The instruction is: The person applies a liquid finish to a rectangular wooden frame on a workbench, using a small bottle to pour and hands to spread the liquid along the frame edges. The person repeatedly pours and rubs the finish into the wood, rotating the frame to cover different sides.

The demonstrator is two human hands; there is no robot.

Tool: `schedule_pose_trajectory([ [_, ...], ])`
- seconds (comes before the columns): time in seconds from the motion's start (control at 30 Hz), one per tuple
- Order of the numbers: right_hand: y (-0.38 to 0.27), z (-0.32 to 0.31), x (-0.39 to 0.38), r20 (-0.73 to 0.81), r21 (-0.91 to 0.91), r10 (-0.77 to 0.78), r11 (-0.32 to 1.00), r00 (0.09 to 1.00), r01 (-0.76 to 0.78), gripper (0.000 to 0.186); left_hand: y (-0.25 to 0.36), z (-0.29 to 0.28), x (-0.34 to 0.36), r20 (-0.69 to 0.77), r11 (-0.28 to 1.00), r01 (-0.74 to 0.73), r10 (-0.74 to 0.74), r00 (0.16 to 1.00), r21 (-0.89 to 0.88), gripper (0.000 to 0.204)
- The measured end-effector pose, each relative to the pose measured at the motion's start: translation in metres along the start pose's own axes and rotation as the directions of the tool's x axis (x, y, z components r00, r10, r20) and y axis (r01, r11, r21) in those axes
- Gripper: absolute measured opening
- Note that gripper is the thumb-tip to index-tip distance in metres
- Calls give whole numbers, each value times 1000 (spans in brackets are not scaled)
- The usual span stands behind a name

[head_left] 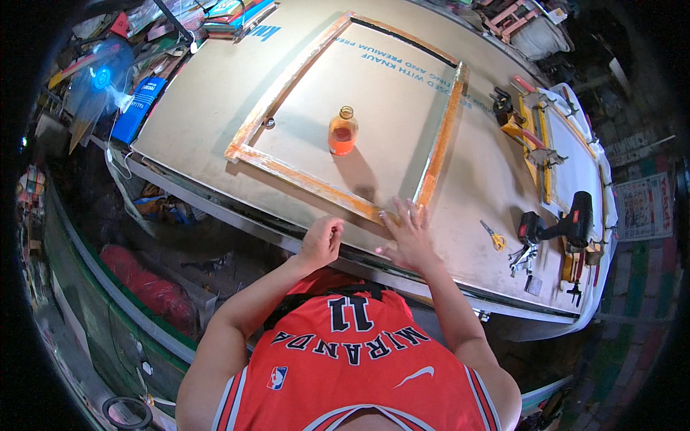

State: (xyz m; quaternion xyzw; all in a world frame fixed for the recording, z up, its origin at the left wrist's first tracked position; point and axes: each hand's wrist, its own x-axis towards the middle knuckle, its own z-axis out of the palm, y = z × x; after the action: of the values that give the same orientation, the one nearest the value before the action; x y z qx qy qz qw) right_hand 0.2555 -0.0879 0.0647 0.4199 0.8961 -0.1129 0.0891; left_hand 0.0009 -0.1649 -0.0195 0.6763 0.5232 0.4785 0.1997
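A wooden frame (309,172) with worn orange-brown stain lies flat on the board-topped table. My right hand (410,235) is open, fingers spread, its fingertips at the frame's near right corner. Left of it, my left hand (321,243) is closed in front of the table's near edge, apart from the frame. Whatever its curled fingers hold, if anything, is hidden. Inside the frame stands an uncapped clear bottle (343,136) partly filled with orange-red liquid. A small round cap-like piece (269,123) sits by the frame's left side.
Right of the frame lie scissors (494,235), a cordless drill (564,226) and several yellow bar clamps (535,144). A fan (102,77) and a blue box (140,108) are at the left. Books (237,18) are stacked at the table's far left edge (188,61).
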Motion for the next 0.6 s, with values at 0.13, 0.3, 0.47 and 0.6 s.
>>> schedule_pose_trajectory([
  [0.13, 4, 9, -2, -37, -18, 63, 998, 997, -64, 94, -5, -3, -1, 14, 999, 7, -7, 1000, -32, 29],
  [0.3, -38, 7, 22, -68, 40, 20, 999, 997, -18, 97, 1, -6, 10, 35, 999, -36, 37, 999, -22, 30],
  [0.47, -50, 3, 28, -66, 66, 6, 998, 998, -2, 98, 0, -10, 10, 62, 999, -21, 23, 998, -43, 31],
  [0.6, -37, 6, 13, -99, 23, 125, 992, 987, -123, 98, -7, -15, 5, 56, 999, -1, 4, 998, -54, 31],
])
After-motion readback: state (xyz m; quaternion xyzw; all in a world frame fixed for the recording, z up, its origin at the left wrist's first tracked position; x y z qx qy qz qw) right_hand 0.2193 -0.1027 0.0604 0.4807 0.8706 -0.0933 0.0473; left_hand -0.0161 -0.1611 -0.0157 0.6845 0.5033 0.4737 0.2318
